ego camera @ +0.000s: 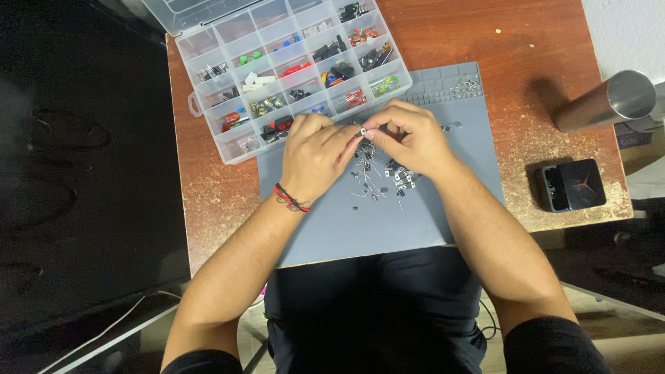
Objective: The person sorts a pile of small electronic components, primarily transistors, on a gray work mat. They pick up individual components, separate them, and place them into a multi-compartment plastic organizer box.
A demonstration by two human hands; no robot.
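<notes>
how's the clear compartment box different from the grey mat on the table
The clear compartment box is see-through plastic split into many small cells of sorted, colourful parts, while the grey work mat is opaque and flat, with small loose components scattered on it. The box lies askew at the table's far left; the mat lies under the left hand and right hand. Both rest on the worn wooden table and hold small electronic parts.

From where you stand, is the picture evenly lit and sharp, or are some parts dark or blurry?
Head view: the grey mat and wooden table are brightly lit, the left side falls almost black; the metal cylinder casts a soft shadow leftward; both hands, left hand and right hand, are sharp, but the tiny parts are too small to identify.
</notes>
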